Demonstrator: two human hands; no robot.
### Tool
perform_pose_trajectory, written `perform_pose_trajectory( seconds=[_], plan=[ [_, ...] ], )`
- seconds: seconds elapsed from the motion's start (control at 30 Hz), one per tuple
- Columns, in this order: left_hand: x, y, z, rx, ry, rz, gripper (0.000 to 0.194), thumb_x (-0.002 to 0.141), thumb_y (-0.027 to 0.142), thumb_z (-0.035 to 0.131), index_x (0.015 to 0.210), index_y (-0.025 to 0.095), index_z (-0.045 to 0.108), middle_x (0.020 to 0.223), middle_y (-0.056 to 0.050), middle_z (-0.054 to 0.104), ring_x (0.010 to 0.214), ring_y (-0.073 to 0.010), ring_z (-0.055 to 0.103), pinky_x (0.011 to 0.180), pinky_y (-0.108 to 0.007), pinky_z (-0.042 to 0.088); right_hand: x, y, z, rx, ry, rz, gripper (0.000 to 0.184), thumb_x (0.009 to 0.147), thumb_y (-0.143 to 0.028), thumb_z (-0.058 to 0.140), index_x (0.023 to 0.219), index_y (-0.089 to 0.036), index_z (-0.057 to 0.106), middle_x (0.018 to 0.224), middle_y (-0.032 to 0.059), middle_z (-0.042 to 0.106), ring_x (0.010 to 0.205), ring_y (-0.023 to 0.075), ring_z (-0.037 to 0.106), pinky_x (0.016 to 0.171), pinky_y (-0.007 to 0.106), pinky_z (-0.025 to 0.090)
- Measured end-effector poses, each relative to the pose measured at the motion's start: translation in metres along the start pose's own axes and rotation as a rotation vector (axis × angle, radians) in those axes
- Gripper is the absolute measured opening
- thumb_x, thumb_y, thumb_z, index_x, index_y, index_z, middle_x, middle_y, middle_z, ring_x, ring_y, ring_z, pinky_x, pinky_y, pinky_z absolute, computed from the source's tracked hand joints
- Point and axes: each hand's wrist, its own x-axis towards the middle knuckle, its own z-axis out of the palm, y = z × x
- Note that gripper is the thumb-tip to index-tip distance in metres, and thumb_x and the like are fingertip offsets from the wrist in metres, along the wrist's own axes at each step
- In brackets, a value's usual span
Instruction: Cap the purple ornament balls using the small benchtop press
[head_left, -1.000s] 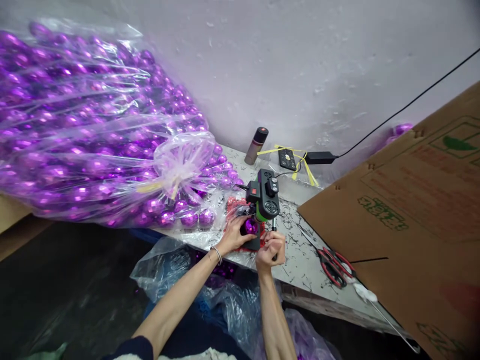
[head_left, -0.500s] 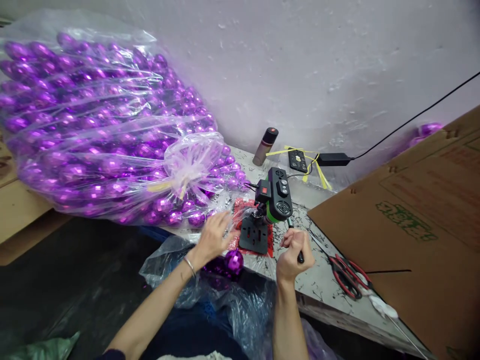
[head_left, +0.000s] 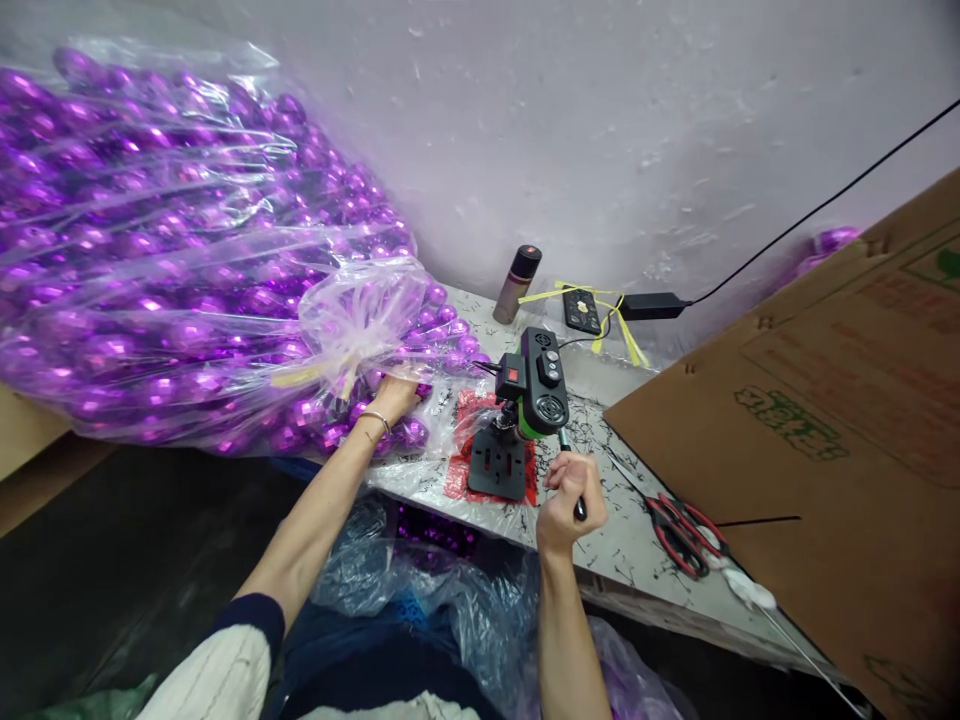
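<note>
My left hand reaches among shiny purple faceted balls below the gathered neck of a large clear plastic bag. Its fingertips are hidden there, so I cannot tell whether they grip a ball. Wrapped in my right hand is the black-handled lever of a small bench press. This black machine has a red switch and a slotted base plate, with no ball on the plate.
Behind the press stand a dark-capped bottle, a black box with yellow ties and a power adapter. Red-handled scissors lie beside a cardboard box at right. Below the table edge, clear plastic surrounds more purple pieces.
My left hand has moved left and away from beside the press into the purple balls. The ball seen below the table edge has dropped out of view. My right hand stays on the lever.
</note>
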Motion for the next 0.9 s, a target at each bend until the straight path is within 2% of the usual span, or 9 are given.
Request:
perform_pose_trajectory(
  seconds=[0.07,0.17,0.23,0.33,0.43,0.57,0.67,0.77,0.9],
  plan=[
    [-0.007,-0.001,-0.005,-0.025,-0.024,0.026,0.04,0.074,0.019,0.082,0.113,0.018,0.072,0.117,-0.015,0.075,0.113,-0.0382,0.071,0.099,-0.046,0.057,0.0,0.0,-0.001,0.001,-0.007,-0.006,0.042,0.106,-0.035,0.054,0.067,-0.022,0.056,0.065,-0.0019,0.058,0.061,0.0134,0.056,0.061,0.031,0.045],
    [-0.025,-0.002,-0.013,-0.142,0.032,0.071,0.046,0.081,0.034,0.082,0.122,0.018,0.069,0.125,-0.015,0.073,0.12,-0.0377,0.07,0.105,-0.048,0.057,0.001,0.0,-0.002,0.016,-0.022,-0.035,0.043,0.106,-0.032,0.053,0.065,-0.022,0.054,0.064,-0.0019,0.057,0.062,0.0137,0.057,0.061,0.031,0.045],
    [-0.042,0.0,-0.017,-0.265,0.08,0.11,0.055,0.083,0.043,0.083,0.128,0.017,0.068,0.131,-0.015,0.071,0.123,-0.0364,0.069,0.109,-0.049,0.056,0.002,0.0,-0.002,0.026,-0.027,-0.053,0.043,0.106,-0.03,0.054,0.064,-0.022,0.054,0.064,-0.0018,0.057,0.063,0.0137,0.058,0.061,0.03,0.045],
    [-0.075,0.013,-0.016,-0.444,0.081,0.119,0.067,0.083,0.051,0.083,0.139,0.021,0.065,0.135,-0.013,0.072,0.125,-0.0337,0.071,0.11,-0.048,0.057,0.003,-0.003,0.0,0.035,-0.016,-0.053,0.043,0.107,-0.03,0.054,0.064,-0.022,0.054,0.064,-0.002,0.057,0.063,0.0131,0.058,0.06,0.029,0.045],
    [-0.104,0.033,-0.002,-0.645,0.057,0.059,0.068,0.084,0.055,0.081,0.142,0.024,0.064,0.139,-0.012,0.073,0.127,-0.0324,0.072,0.11,-0.046,0.059,0.007,-0.009,0.003,0.029,0.016,-0.027,0.045,0.107,-0.033,0.053,0.063,-0.023,0.052,0.062,-0.0025,0.055,0.061,0.0132,0.057,0.057,0.029,0.043],
    [-0.124,0.06,0.032,-1.038,-0.055,-0.097,0.067,0.089,0.057,0.077,0.142,0.021,0.06,0.132,-0.013,0.077,0.117,-0.0288,0.077,0.103,-0.042,0.063,0.02,-0.023,0.007,0.033,0.025,0.018,0.047,0.108,-0.036,0.053,0.062,-0.023,0.05,0.06,-0.0032,0.05,0.062,0.0135,0.057,0.057,0.029,0.042],
    [-0.126,0.076,0.057,-1.324,-0.102,-0.254,0.061,0.092,0.055,0.073,0.141,0.021,0.06,0.131,-0.013,0.077,0.117,-0.027,0.076,0.103,-0.042,0.063,0.028,-0.032,0.006,0.029,-0.004,0.039,0.047,0.108,-0.034,0.052,0.062,-0.023,0.048,0.059,-0.0041,0.046,0.062,0.0129,0.056,0.059,0.029,0.042],
    [-0.122,0.089,0.07,-1.555,-0.14,-0.349,0.058,0.09,0.052,0.076,0.14,0.024,0.064,0.134,-0.01,0.076,0.117,-0.0262,0.076,0.103,-0.043,0.063,0.031,-0.036,0.004,0.018,-0.034,0.022,0.046,0.108,-0.031,0.051,0.064,-0.023,0.048,0.06,-0.0045,0.046,0.061,0.0122,0.055,0.061,0.029,0.043],
    [-0.115,0.101,0.075,-1.61,-0.092,-0.379,0.065,0.084,0.05,0.085,0.141,0.027,0.065,0.138,-0.008,0.074,0.125,-0.0287,0.073,0.108,-0.042,0.06,0.028,-0.034,0.002,0.046,-0.067,-0.02,0.043,0.108,-0.022,0.05,0.065,-0.022,0.048,0.062,-0.0042,0.049,0.063,0.0112,0.056,0.063,0.028,0.043]
  ],
)
